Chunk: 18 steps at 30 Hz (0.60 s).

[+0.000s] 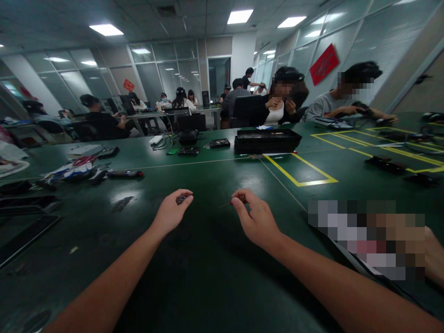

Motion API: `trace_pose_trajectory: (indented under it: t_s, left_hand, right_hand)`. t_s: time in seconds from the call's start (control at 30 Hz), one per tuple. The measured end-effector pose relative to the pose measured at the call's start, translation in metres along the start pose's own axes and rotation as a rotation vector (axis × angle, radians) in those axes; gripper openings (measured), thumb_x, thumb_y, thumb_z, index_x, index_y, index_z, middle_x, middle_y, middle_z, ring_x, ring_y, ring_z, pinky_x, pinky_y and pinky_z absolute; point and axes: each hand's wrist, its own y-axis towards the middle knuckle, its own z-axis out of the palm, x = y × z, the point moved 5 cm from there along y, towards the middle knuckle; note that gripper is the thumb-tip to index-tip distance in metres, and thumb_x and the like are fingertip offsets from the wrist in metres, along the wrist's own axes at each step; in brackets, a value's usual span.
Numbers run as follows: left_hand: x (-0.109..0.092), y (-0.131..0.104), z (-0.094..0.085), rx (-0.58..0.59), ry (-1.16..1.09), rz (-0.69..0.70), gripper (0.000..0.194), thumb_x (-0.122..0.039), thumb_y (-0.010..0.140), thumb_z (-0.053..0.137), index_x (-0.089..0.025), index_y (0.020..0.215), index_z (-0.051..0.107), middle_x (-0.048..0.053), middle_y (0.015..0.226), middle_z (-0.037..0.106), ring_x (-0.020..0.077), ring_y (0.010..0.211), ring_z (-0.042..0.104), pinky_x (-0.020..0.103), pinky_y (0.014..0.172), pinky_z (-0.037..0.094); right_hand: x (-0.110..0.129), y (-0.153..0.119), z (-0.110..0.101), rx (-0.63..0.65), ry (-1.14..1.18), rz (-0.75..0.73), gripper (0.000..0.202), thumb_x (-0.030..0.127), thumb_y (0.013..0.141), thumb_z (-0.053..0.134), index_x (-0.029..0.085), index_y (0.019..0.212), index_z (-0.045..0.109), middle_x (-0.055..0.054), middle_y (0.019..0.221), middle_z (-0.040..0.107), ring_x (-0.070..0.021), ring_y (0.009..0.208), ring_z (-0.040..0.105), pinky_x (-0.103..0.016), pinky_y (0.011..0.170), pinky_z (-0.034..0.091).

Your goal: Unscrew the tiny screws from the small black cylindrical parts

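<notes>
My left hand (173, 210) is closed around a small dark, rounded object (181, 200); the fingers hide most of it, so its kind does not show. Across a gap, my right hand (256, 215) pinches a thin screwdriver (230, 203) by its red handle. Its slim shaft points left, toward my left hand. Both hands are just above the green tabletop (208, 268), and the two held things are apart.
A long black bin (267, 140) stands at the far side, beside circuit boards (189, 151). Tools and cables (79, 169) clutter the left, near a black frame (27, 238). Yellow tape (315, 183) marks the right. Another person's hand (433, 259) is at lower right; people sit opposite.
</notes>
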Motion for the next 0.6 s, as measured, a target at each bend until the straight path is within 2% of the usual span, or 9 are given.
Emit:
trace_pose_trajectory:
  t_s: [0.17, 0.3, 0.43, 0.6]
  left_hand:
    - [0.025, 0.009, -0.028, -0.127, -0.415, -0.188, 0.037, -0.044, 0.082, 0.069, -0.017, 0.107, 0.073, 0.007, 0.095, 0.068, 0.0144, 0.07, 0.057, 0.023, 0.057, 0.042]
    - [0.036, 0.009, -0.044, -0.201, -0.705, -0.332, 0.027, -0.038, 0.084, 0.069, -0.016, 0.1, 0.072, 0.003, 0.084, 0.063, 0.0107, 0.061, 0.053, 0.02, 0.05, 0.039]
    - [0.043, 0.004, -0.06, -0.287, -0.897, -0.467, 0.014, -0.026, 0.09, 0.058, -0.016, 0.091, 0.068, 0.001, 0.076, 0.058, 0.0122, 0.057, 0.053, 0.024, 0.048, 0.043]
    - [0.047, -0.011, -0.09, -0.412, -1.036, -0.535, 0.019, -0.019, 0.091, 0.048, -0.015, 0.092, 0.067, 0.001, 0.07, 0.059, 0.0125, 0.06, 0.054, 0.026, 0.057, 0.051]
  right_hand:
    - [0.0, 0.0, 0.002, 0.018, 0.019, 0.004, 0.016, 0.03, 0.101, 0.046, 0.022, 0.103, 0.059, -0.005, 0.09, 0.068, -0.0202, 0.084, 0.065, -0.034, 0.074, 0.049]
    - [-0.001, 0.0, 0.003, 0.03, 0.019, 0.02, 0.017, 0.031, 0.101, 0.046, 0.021, 0.104, 0.06, -0.005, 0.09, 0.068, -0.0205, 0.085, 0.065, -0.034, 0.074, 0.049]
    - [-0.003, 0.0, 0.003, 0.032, 0.017, 0.024, 0.017, 0.03, 0.101, 0.046, 0.02, 0.104, 0.06, -0.005, 0.09, 0.068, -0.0202, 0.084, 0.065, -0.034, 0.074, 0.048]
    - [-0.003, 0.001, 0.003, 0.037, 0.029, 0.033, 0.017, 0.03, 0.101, 0.047, 0.02, 0.104, 0.06, -0.005, 0.091, 0.068, -0.0202, 0.085, 0.065, -0.034, 0.074, 0.048]
